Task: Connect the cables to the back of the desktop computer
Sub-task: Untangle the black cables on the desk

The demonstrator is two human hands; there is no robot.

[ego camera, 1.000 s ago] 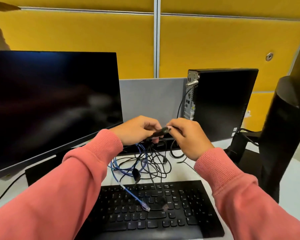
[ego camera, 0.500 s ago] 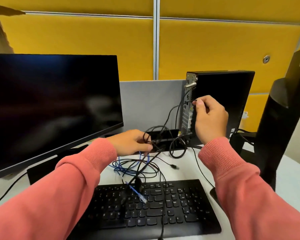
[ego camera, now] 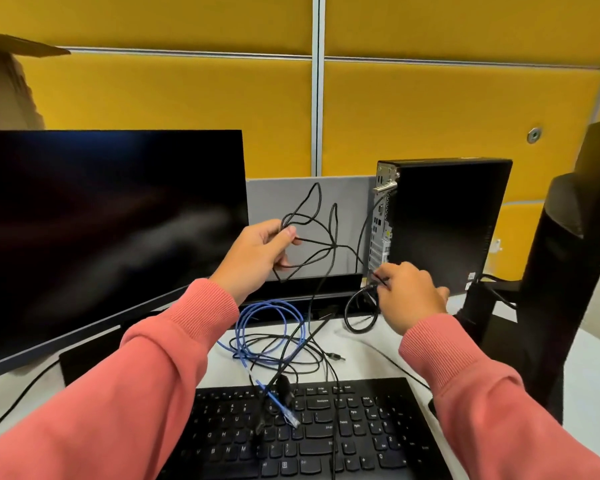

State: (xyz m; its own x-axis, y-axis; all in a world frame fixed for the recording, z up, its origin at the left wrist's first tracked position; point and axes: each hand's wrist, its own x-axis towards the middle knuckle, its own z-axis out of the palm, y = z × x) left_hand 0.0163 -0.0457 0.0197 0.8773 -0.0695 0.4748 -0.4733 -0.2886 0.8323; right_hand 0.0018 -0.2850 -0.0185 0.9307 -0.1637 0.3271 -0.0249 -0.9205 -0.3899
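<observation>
Both hands busy with black cable at the back of the small desktop computer.

Nearest, a black keyboard (ego camera: pixel 312 434) lies on the white counter (ego camera: pixel 589 368), with a blue network cable (ego camera: pixel 271 327) and loose black leads coiled just beyond it, the blue plug resting on the keys. Above them the left hand (ego camera: pixel 253 258) is raised, fingers curled around loops of thin black cable (ego camera: pixel 312 237). To the right, the right hand (ego camera: pixel 409 296) pinches a cable end low against the rear panel of the desktop computer (ego camera: pixel 444 223), which stands upright at the far right. A dark monitor (ego camera: pixel 108 230) fills the left, yellow partition panels (ego camera: pixel 447 109) behind.
</observation>
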